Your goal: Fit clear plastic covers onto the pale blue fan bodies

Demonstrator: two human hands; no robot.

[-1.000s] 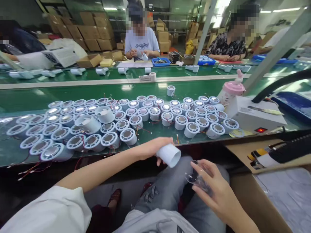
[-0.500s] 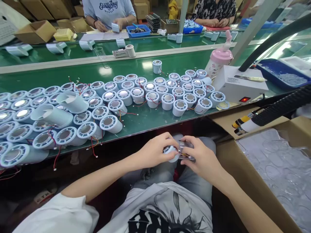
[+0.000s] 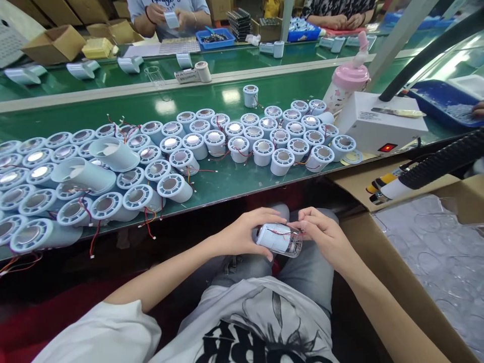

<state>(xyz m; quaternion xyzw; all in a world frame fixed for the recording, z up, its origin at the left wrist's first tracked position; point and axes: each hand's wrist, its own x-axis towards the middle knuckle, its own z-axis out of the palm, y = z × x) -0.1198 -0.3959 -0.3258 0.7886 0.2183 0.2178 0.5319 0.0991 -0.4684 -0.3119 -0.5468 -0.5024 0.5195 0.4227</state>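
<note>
My left hand [image 3: 242,234] grips the white cylindrical housing [image 3: 274,237] above my lap, fingers closed round its body. My right hand [image 3: 321,234] pinches the clear cap [image 3: 293,244] at its end, red wires [image 3: 282,232] lying across it. More white housings [image 3: 260,151] crowd the green table [image 3: 227,184] just ahead.

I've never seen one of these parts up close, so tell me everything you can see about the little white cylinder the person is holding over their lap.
The white cylinder is short and round, of smooth matte plastic by its look, and lies on its side above the lap. A clear plastic cap sits over its right end. Thin red wires run along its upper side. The left hand wraps its left end from behind, thumb underneath. The right hand meets the capped end with its fingertips. It touches nothing else.
</note>
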